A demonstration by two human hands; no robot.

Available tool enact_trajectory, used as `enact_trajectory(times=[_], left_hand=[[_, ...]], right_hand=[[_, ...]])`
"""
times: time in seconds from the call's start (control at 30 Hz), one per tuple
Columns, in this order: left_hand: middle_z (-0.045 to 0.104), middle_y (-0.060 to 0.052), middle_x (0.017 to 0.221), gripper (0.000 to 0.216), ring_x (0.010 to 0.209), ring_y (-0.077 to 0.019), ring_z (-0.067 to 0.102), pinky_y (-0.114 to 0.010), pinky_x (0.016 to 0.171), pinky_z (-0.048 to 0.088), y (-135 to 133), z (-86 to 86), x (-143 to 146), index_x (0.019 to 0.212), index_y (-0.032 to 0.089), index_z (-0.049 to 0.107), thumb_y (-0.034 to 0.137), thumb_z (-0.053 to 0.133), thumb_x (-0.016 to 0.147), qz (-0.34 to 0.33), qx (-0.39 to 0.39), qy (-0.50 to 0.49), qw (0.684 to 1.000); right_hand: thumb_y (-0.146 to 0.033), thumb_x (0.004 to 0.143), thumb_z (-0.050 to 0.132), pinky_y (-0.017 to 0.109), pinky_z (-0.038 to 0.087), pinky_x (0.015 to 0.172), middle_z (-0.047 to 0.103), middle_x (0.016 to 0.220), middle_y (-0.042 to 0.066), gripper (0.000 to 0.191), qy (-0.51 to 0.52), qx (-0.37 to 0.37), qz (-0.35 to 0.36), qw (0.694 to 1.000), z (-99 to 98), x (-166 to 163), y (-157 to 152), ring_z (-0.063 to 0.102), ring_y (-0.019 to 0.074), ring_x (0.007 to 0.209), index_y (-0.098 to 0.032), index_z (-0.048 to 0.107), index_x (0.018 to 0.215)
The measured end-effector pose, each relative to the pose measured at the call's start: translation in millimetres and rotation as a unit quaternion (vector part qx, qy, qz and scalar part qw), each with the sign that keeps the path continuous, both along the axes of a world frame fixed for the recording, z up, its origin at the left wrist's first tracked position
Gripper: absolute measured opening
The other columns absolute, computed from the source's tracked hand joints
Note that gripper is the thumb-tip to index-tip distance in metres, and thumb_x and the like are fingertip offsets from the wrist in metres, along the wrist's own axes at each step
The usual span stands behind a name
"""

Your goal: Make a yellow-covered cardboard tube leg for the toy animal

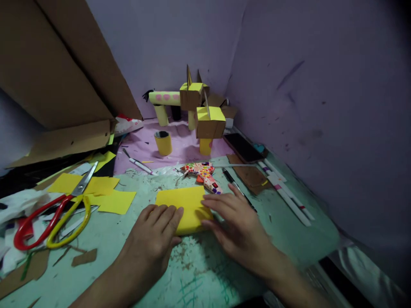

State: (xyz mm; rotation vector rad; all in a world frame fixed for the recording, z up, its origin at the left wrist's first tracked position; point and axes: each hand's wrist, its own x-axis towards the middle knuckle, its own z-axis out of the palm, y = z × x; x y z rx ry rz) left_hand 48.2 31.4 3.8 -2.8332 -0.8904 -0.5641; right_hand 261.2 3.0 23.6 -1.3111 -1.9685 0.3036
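A sheet of yellow paper (183, 197) lies on the green tabletop between my hands, its near part curved up like a roll. What is inside the curve, if anything, is hidden. My left hand (154, 235) presses on the paper's left end, fingers bent over it and thumb low at the near side. At the right end, my right hand (236, 226) holds the edge between thumb and fingertips. Just beyond the paper rests a glue gun (202, 171) with a colourful pattern. A black pen (237, 186) lies beyond my right hand.
Scissors (72, 201) with red and yellow handles lie at left on yellow paper pieces (117, 202). Farther back stand a yellow tube (163, 143), a yellow-topped cardboard box shape (210, 122) and a spotted paper animal (165, 98). A phone (243, 147) lies near the right wall.
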Motion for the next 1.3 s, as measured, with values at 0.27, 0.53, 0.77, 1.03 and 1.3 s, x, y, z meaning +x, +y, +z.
enact_trajectory(times=[0.27, 0.53, 0.77, 1.03, 1.3], left_hand=[[0.066, -0.017, 0.107, 0.04, 0.098, -0.0314, 0.055, -0.049, 0.082, 0.046, 4.3, 0.3, -4.7, 0.122, 0.005, 0.047, 0.019, 0.05, 0.085, 0.0, -0.005, 0.034, 0.999], [0.066, -0.013, 0.109, 0.042, 0.098, -0.0284, 0.059, -0.044, 0.082, 0.05, 7.6, 0.3, -4.4, 0.125, 0.013, 0.045, 0.022, 0.05, 0.084, 0.016, -0.004, 0.038, 0.999], [0.067, -0.016, 0.101, 0.034, 0.091, -0.0278, 0.062, -0.043, 0.077, 0.054, 2.8, 4.5, -1.9, 0.117, 0.009, 0.049, 0.016, 0.049, 0.083, 0.008, 0.016, 0.037, 0.999], [0.07, -0.009, 0.094, 0.029, 0.083, -0.0236, 0.067, -0.036, 0.069, 0.057, -2.6, 11.9, -0.7, 0.111, 0.017, 0.053, 0.02, 0.048, 0.083, 0.026, -0.011, -0.001, 1.0], [0.069, -0.01, 0.098, 0.032, 0.086, -0.0239, 0.068, -0.034, 0.069, 0.059, -2.8, 21.7, -12.4, 0.117, 0.02, 0.049, 0.029, 0.048, 0.087, 0.042, -0.058, -0.041, 0.997]], right_hand=[[-0.033, 0.07, 0.073, 0.034, 0.054, 0.075, 0.072, 0.096, 0.006, 0.025, 0.545, -0.263, -0.203, 0.77, -2.5, 18.1, -59.5, 0.068, 0.019, 0.079, -0.023, 0.068, 0.093], [-0.002, 0.048, 0.061, 0.045, 0.042, 0.099, 0.067, 0.114, 0.017, 0.054, 0.734, -0.433, -0.009, 0.524, -30.5, -22.5, -63.8, 0.061, 0.0322, 0.11, -0.013, 0.061, 0.1], [-0.002, 0.052, 0.053, 0.044, 0.035, 0.106, 0.055, 0.131, 0.02, 0.062, 0.735, -0.381, 0.049, 0.559, -39.5, -34.6, -52.0, 0.051, 0.032, 0.122, -0.012, 0.054, 0.113], [-0.003, 0.043, 0.048, 0.045, 0.025, 0.11, 0.058, 0.129, 0.013, 0.07, 0.731, -0.369, 0.073, 0.569, -27.0, -44.3, -47.6, 0.049, 0.0265, 0.124, -0.016, 0.055, 0.112], [-0.01, 0.047, 0.071, 0.048, 0.014, 0.112, 0.041, 0.143, 0.012, 0.091, 0.723, -0.306, 0.159, 0.599, -26.2, -63.3, -34.6, 0.032, 0.0276, 0.136, -0.022, 0.039, 0.131]])
